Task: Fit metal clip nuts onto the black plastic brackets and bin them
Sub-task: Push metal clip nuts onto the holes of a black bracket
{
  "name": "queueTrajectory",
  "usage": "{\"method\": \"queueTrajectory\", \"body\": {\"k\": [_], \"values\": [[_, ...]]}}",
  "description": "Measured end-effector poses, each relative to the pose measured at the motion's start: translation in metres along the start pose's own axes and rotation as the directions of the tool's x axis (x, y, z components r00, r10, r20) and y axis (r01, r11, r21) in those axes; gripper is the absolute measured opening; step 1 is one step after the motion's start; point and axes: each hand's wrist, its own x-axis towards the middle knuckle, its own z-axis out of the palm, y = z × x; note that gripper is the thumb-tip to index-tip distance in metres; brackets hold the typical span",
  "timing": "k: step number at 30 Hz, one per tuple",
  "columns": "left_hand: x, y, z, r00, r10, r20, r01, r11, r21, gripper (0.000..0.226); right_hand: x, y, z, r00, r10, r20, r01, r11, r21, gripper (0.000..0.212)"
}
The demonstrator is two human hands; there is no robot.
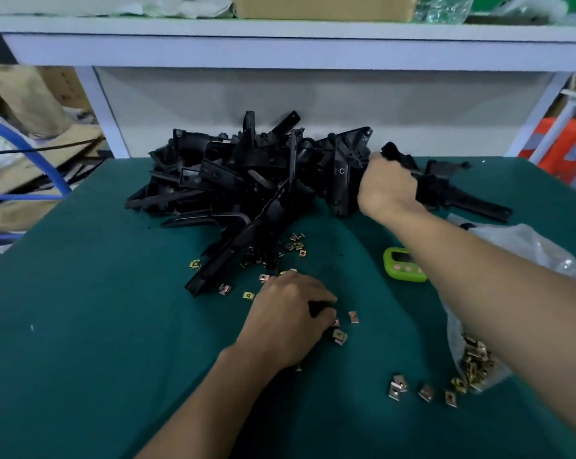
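Two hands: right hand [387, 188] fingers clenched round a black bracket [445, 193]; left hand [288, 321] fingers curled over loose clip nuts [339, 336], pinch hidden, cannot tell.
Risk: snag against the bracket pile [247, 180] on lifting, neighbours dragged across nuts on the surface [81, 326].
Plastic bag [528, 246]: more clip nuts, some spilled at its mouth.
Collecting bin: not in view.
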Motion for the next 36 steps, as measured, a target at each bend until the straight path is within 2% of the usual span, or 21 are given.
{"method": "queueTrajectory", "body": {"k": [2, 4, 5, 6, 7, 8, 9, 10, 12, 14, 16, 17, 20, 21, 23, 25, 28, 30, 31, 33, 36], "values": [[-0.001, 0.002, 0.001, 1.0, -0.025, 0.017, 0.026, 0.999, -0.044, 0.009, -0.002, 0.007, -0.028, 0.997, 0.045, -0.065, -0.041, 0.997, 0.058, 0.032], [-0.001, 0.004, 0.001, 0.999, -0.05, 0.001, 0.05, 0.998, -0.048, 0.007, -0.012, 0.014, -0.05, 0.989, 0.134, -0.063, -0.108, 0.944, 0.311, 0.025], [-0.001, 0.004, 0.001, 0.998, -0.056, -0.011, 0.056, 0.998, -0.031, 0.009, -0.022, 0.016, -0.058, 0.983, 0.184, -0.017, -0.148, 0.838, 0.525, 0.023], [-0.002, 0.006, 0.001, 0.998, -0.06, -0.023, 0.06, 0.998, -0.013, 0.009, -0.035, 0.016, -0.065, 0.973, 0.218, 0.07, -0.198, 0.651, 0.732, 0.026], [-0.003, 0.007, 0.001, 0.998, -0.059, -0.034, 0.059, 0.998, 0.006, 0.009, -0.05, 0.015, -0.068, 0.957, 0.222, 0.185, -0.266, 0.428, 0.864, 0.034], [-0.004, 0.008, 0.0, 0.997, -0.054, -0.046, 0.055, 0.998, 0.033, 0.009, -0.066, 0.015, -0.067, 0.933, 0.186, 0.309, -0.347, 0.229, 0.91, 0.04], [-0.007, 0.009, -0.001, 0.997, -0.044, -0.06, 0.048, 0.996, 0.07, 0.008, -0.082, 0.016, -0.065, 0.897, 0.134, 0.421, -0.434, 0.085, 0.897, 0.041], [-0.009, 0.009, -0.002, 0.996, -0.039, -0.077, 0.047, 0.994, 0.103, 0.008, -0.097, 0.017, -0.06, 0.853, 0.082, 0.515, -0.516, -0.005, 0.857, 0.04], [-0.014, 0.008, -0.006, 0.99, -0.083, -0.117, 0.097, 0.989, 0.115, 0.01, -0.122, 0.023, -0.048, 0.78, -0.019, 0.626, -0.624, -0.097, 0.775, 0.033], [-0.017, 0.007, -0.012, 0.978, -0.162, -0.135, 0.173, 0.982, 0.071, 0.012, -0.14, 0.03, -0.036, 0.747, -0.083, 0.66, -0.665, -0.123, 0.737, 0.029], [-0.019, 0.01, -0.017, 0.97, -0.195, -0.143, 0.198, 0.98, 0.002, 0.019, -0.154, 0.034, -0.024, 0.753, -0.11, 0.648, -0.658, -0.133, 0.742, 0.031], [-0.02, 0.013, -0.019, 0.969, -0.204, -0.141, 0.197, 0.978, -0.065, 0.023, -0.158, 0.035, -0.02, 0.771, -0.118, 0.626, -0.637, -0.179, 0.75, 0.029], [-0.026, 0.028, -0.021, 0.972, -0.223, -0.07, 0.19, 0.929, -0.317, 0.025, -0.167, 0.034, -0.013, 0.831, -0.136, 0.539, -0.542, -0.418, 0.729, 0.03], [-0.029, 0.034, -0.019, 0.975, -0.214, -0.057, 0.179, 0.912, -0.369, 0.029, -0.168, 0.032, -0.012, 0.848, -0.123, 0.515, -0.507, -0.469, 0.723, 0.032], [-0.033, 0.044, -0.013, 0.972, -0.234, -0.027, 0.2, 0.88, -0.432, 0.04, -0.17, 0.029, -0.01, 0.87, -0.094, 0.484, -0.457, -0.519, 0.722, 0.035], [-0.033, 0.051, -0.006, 0.946, -0.315, 0.075, 0.303, 0.78, -0.547, 0.047, -0.17, 0.026, -0.009, 0.888, -0.079, 0.452, -0.422, -0.527, 0.738, 0.033], [-0.025, 0.053, -0.002, 0.858, -0.444, 0.26, 0.457, 0.426, -0.781, 0.043, -0.171, 0.029, -0.008, 0.919, -0.06, 0.391, -0.373, -0.461, 0.805, 0.031], [-0.019, 0.047, -0.007, 0.813, -0.511, 0.278, 0.428, 0.201, -0.881, 0.038, -0.173, 0.03, -0.011, 0.928, -0.105, 0.357, -0.37, -0.368, 0.853, 0.031], [-0.016, 0.043, -0.011, 0.795, -0.543, 0.269, 0.398, 0.133, -0.908, 0.035, -0.174, 0.029, -0.013, 0.924, -0.141, 0.357, -0.383, -0.317, 0.867, 0.03], [-0.012, 0.034, -0.02, 0.751, -0.614, 0.243, 0.355, 0.065, -0.933, 0.028, -0.174, 0.03, -0.016, 0.909, -0.157, 0.385, -0.414, -0.246, 0.877, 0.027], [-0.007, 0.018, -0.035, 0.711, -0.678, 0.186, 0.297, 0.051, -0.953, 0.021, -0.17, 0.04, -0.023, 0.938, -0.017, 0.347, -0.344, -0.18, 0.921, 0.029]]}}
